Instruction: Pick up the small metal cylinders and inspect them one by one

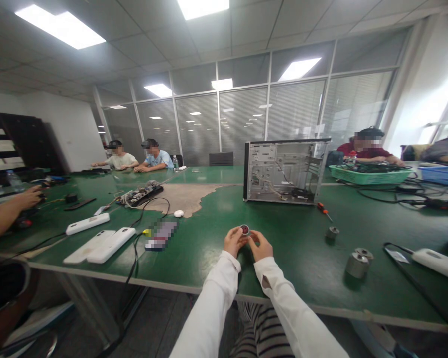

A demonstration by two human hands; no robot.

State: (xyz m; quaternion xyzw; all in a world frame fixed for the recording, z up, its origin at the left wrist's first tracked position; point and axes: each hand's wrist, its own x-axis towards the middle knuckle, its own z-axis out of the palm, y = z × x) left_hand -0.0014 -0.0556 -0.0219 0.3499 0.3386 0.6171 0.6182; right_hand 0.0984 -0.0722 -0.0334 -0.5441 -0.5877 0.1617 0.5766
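Note:
Near the front edge of the green table, my left hand [234, 240] grips a small round metal part [245, 229] with a dark reddish inside. My right hand [261, 245] is at the part's right side, thumb and fingers curled toward its rim; whether they touch it is too small to tell. To the right stand a small metal cylinder [332, 232] and a larger metal cylinder [357, 264] with another round metal piece [365, 253] by it. A screwdriver [324, 211] with a red and black handle lies behind them.
An open computer case [283, 171] stands beyond my hands. Left are a phone [162, 235], white power strips [111, 244], cables and a circuit assembly [144, 193]. A green basket [369, 175] is at right. Several people sit around; a person's arm [7, 211] reaches in from the left.

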